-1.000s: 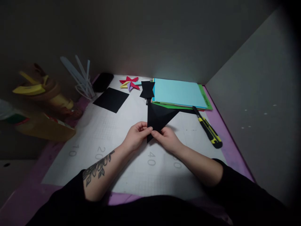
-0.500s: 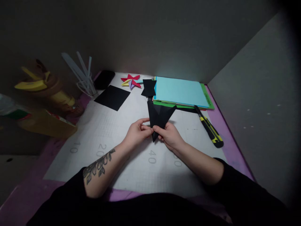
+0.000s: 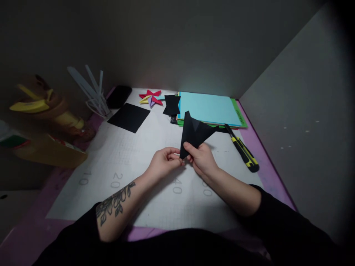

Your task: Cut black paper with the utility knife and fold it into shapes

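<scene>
A folded black paper (image 3: 193,130), with a pointed lower end and two points spread at the top, is held above the white sheet. My right hand (image 3: 203,159) grips it near the lower end, thumb on the front face. The fingers of my left hand (image 3: 165,162) are pinched at the bottom tip of the same paper. Behind it lies a black cut piece (image 3: 172,105) with notched sides, beside a stack of coloured paper (image 3: 209,108). A flat black square (image 3: 129,118) rests to the left.
Red, yellow and purple folded shapes (image 3: 151,98) lie at the back. A yellow-black cutter (image 3: 243,152) is on the right. At the left stand a clear holder with strips (image 3: 97,103), a brown figure (image 3: 65,114) and a bottle (image 3: 50,149). A black phone-like object (image 3: 119,96) lies behind.
The folded paper has tilted clockwise, its top points moving right, and its bottom tip has risen slightly. The view has shifted a little.
</scene>
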The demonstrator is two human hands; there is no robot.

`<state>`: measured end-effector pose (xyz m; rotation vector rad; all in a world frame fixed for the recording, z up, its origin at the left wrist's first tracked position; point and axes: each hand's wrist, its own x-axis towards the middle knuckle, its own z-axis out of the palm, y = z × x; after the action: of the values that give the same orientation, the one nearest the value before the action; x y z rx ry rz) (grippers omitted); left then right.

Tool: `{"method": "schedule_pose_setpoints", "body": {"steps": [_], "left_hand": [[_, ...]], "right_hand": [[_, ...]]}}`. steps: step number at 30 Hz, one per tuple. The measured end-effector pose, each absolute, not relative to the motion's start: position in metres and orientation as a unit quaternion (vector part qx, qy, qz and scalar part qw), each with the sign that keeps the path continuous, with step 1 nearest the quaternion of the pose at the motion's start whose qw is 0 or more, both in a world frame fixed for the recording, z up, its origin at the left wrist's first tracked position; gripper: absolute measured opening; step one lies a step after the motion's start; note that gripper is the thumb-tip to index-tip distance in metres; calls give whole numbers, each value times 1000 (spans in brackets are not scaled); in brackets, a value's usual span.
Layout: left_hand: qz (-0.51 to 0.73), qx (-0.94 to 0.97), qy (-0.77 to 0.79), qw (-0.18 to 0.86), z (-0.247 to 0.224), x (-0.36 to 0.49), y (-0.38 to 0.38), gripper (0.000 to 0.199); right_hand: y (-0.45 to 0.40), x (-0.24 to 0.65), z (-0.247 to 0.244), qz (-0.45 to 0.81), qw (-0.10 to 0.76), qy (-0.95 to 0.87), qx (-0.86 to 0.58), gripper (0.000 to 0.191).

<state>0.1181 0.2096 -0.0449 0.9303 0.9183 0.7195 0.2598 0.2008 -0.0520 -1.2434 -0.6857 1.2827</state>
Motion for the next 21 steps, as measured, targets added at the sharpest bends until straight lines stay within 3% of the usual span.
{"method": "schedule_pose_setpoints", "body": {"steps": [8,14,18,21], "left_hand": [[327,343,379,795,-51,116,210,46],[318,346,379,797,-53,117,209,46],[310,386,405,769,-55,118,209,24],[293,353,375,806,-49,117,208,34]], "right_hand": [[204,266,-51,509,593,-303,-545,34],[205,268,-52,501,594,-302,-551,34],[205,268,-52,530,601,-275,-532,33],[202,272,-47,589,608,-279,-453,36]]}}
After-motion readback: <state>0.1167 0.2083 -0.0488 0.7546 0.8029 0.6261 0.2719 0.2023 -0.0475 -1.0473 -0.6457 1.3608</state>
